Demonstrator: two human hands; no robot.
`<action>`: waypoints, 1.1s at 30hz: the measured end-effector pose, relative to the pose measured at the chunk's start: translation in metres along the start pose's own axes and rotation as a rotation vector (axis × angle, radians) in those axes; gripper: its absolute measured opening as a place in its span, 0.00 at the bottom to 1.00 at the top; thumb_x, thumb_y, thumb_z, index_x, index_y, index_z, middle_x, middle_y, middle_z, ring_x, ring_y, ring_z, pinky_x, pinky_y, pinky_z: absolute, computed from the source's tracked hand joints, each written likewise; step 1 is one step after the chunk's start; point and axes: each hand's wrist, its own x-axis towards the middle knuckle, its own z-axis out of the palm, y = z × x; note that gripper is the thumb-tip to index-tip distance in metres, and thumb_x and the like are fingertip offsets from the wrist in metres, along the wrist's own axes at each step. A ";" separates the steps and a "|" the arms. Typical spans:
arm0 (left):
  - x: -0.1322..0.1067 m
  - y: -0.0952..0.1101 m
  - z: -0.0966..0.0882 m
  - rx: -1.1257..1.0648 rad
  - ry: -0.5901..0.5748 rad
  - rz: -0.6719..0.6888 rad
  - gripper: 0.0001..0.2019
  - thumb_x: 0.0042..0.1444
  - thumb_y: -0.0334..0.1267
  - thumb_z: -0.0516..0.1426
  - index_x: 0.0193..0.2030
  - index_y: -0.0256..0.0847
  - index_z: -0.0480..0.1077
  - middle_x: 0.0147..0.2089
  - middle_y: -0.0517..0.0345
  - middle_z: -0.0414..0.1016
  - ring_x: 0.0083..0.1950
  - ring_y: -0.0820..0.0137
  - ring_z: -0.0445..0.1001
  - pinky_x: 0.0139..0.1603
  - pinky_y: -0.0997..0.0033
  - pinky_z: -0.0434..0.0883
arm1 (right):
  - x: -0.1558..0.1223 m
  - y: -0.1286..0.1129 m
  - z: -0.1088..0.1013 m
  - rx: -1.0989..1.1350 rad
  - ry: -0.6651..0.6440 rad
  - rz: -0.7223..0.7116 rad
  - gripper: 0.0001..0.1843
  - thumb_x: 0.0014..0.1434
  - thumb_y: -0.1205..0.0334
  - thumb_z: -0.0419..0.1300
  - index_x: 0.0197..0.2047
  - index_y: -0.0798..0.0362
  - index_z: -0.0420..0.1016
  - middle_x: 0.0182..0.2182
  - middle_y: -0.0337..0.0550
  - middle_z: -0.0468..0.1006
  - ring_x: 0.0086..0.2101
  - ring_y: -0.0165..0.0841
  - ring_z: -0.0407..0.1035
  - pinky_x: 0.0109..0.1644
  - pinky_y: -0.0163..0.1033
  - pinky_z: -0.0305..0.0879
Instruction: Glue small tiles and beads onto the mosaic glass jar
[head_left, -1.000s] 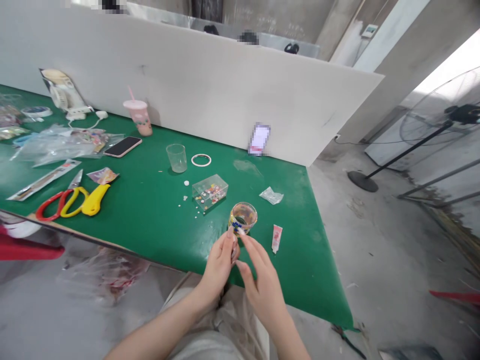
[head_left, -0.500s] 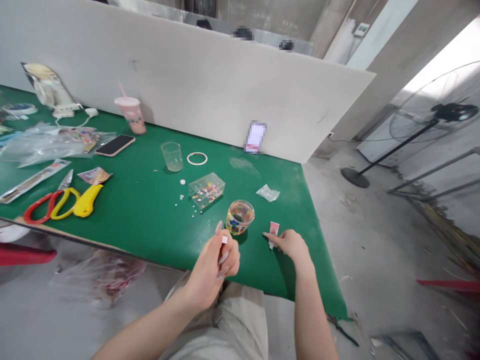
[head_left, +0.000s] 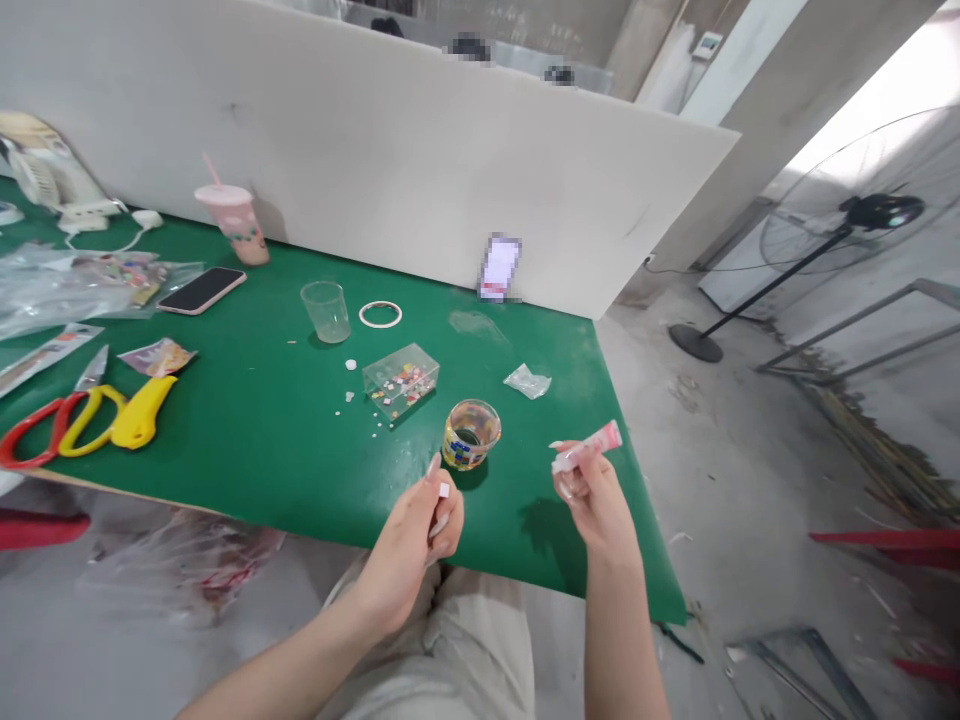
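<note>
My left hand (head_left: 420, 525) is closed above the table's front edge, with a small white square tile (head_left: 444, 490) pinched between thumb and fingers. Over the right part of the table, my right hand (head_left: 592, 490) grips a small pink and white glue tube (head_left: 592, 447), tilted with its pink end up and to the right. Just beyond my left hand stands a round glass cup (head_left: 471, 437) with colourful mosaic pieces on its side. A clear plastic box (head_left: 401, 382) behind it holds many small coloured pieces. Several white bits lie beside the box.
Behind the box are a clear cup (head_left: 327, 312) and a white ring (head_left: 380, 315). A crumpled wrapper (head_left: 528, 381) lies to the right. Scissors (head_left: 64, 425), a dark phone (head_left: 202, 290) and a pink tumbler (head_left: 237, 225) are left. A lit phone (head_left: 500, 268) leans on the white partition (head_left: 420, 150).
My right hand has picked the glue tube up off the table and raised it, turning its pink end to the right. My left hand still holds the tile. The view has shifted slightly.
</note>
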 end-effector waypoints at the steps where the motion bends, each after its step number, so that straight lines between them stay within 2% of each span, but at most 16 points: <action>1: 0.001 -0.001 0.001 0.024 0.003 0.003 0.27 0.58 0.60 0.54 0.21 0.42 0.52 0.15 0.70 0.49 0.20 0.78 0.43 0.22 0.74 0.47 | -0.007 -0.007 0.007 0.050 -0.030 -0.008 0.36 0.44 0.25 0.58 0.33 0.53 0.74 0.13 0.31 0.59 0.16 0.25 0.52 0.18 0.33 0.46; 3: 0.004 -0.003 0.005 0.045 0.010 0.000 0.26 0.59 0.60 0.53 0.22 0.41 0.53 0.15 0.70 0.48 0.20 0.78 0.43 0.22 0.75 0.47 | -0.019 -0.019 0.021 0.114 -0.106 -0.005 0.32 0.41 0.30 0.65 0.30 0.53 0.74 0.13 0.31 0.61 0.14 0.23 0.50 0.16 0.31 0.43; 5: 0.006 -0.004 0.010 0.042 0.015 -0.006 0.27 0.59 0.61 0.52 0.22 0.41 0.53 0.15 0.70 0.48 0.20 0.78 0.43 0.22 0.75 0.47 | -0.030 -0.031 0.036 0.155 -0.155 -0.005 0.28 0.42 0.35 0.68 0.29 0.53 0.74 0.13 0.33 0.65 0.13 0.22 0.51 0.15 0.31 0.46; 10: 0.006 -0.001 0.025 0.018 0.022 -0.014 0.29 0.54 0.65 0.54 0.21 0.41 0.53 0.15 0.70 0.50 0.19 0.80 0.46 0.21 0.77 0.47 | -0.044 -0.055 0.065 0.309 -0.198 0.000 0.18 0.54 0.47 0.67 0.28 0.52 0.69 0.15 0.33 0.71 0.15 0.24 0.62 0.18 0.29 0.58; 12: 0.005 0.002 0.030 -0.012 0.032 -0.025 0.30 0.50 0.67 0.56 0.21 0.41 0.53 0.15 0.72 0.49 0.19 0.81 0.45 0.21 0.78 0.47 | -0.046 -0.060 0.072 0.312 -0.182 -0.042 0.18 0.54 0.50 0.67 0.27 0.52 0.67 0.15 0.32 0.70 0.15 0.22 0.61 0.18 0.27 0.57; 14: 0.003 0.005 0.035 -0.049 0.037 -0.032 0.31 0.48 0.68 0.58 0.21 0.41 0.53 0.15 0.73 0.46 0.18 0.81 0.42 0.20 0.78 0.47 | -0.048 -0.063 0.078 0.306 -0.151 -0.077 0.19 0.55 0.50 0.67 0.26 0.52 0.66 0.14 0.30 0.68 0.13 0.20 0.57 0.15 0.26 0.51; 16: 0.002 0.007 0.038 -0.080 0.033 -0.033 0.31 0.47 0.67 0.58 0.21 0.41 0.53 0.15 0.74 0.46 0.18 0.82 0.40 0.20 0.79 0.47 | -0.050 -0.065 0.082 0.328 -0.124 -0.082 0.19 0.56 0.49 0.66 0.26 0.52 0.64 0.13 0.29 0.66 0.13 0.19 0.54 0.14 0.26 0.48; 21: -0.001 0.008 0.042 -0.114 0.003 -0.002 0.30 0.50 0.65 0.58 0.21 0.41 0.53 0.14 0.73 0.49 0.17 0.82 0.43 0.19 0.79 0.48 | -0.056 -0.072 0.087 0.359 -0.070 -0.102 0.19 0.57 0.49 0.64 0.26 0.51 0.63 0.13 0.28 0.66 0.14 0.20 0.55 0.16 0.27 0.51; 26: -0.003 0.006 0.043 -0.118 0.009 0.027 0.29 0.50 0.64 0.58 0.21 0.41 0.53 0.14 0.72 0.50 0.18 0.81 0.45 0.20 0.79 0.49 | -0.064 -0.076 0.085 0.194 0.008 -0.209 0.15 0.60 0.54 0.62 0.27 0.51 0.65 0.15 0.28 0.66 0.14 0.20 0.57 0.15 0.27 0.52; 29: -0.004 0.007 0.045 -0.119 0.018 0.032 0.29 0.48 0.64 0.60 0.21 0.41 0.54 0.15 0.72 0.48 0.18 0.81 0.44 0.19 0.80 0.47 | -0.070 -0.072 0.081 0.046 0.036 -0.349 0.10 0.61 0.60 0.61 0.30 0.50 0.67 0.18 0.30 0.69 0.16 0.22 0.63 0.16 0.27 0.56; 33: -0.005 0.009 0.046 -0.128 0.009 0.030 0.29 0.45 0.64 0.62 0.22 0.40 0.56 0.16 0.72 0.49 0.18 0.82 0.44 0.19 0.81 0.46 | -0.075 -0.070 0.078 -0.043 0.040 -0.505 0.04 0.61 0.68 0.60 0.34 0.50 0.70 0.26 0.34 0.77 0.24 0.27 0.75 0.24 0.27 0.69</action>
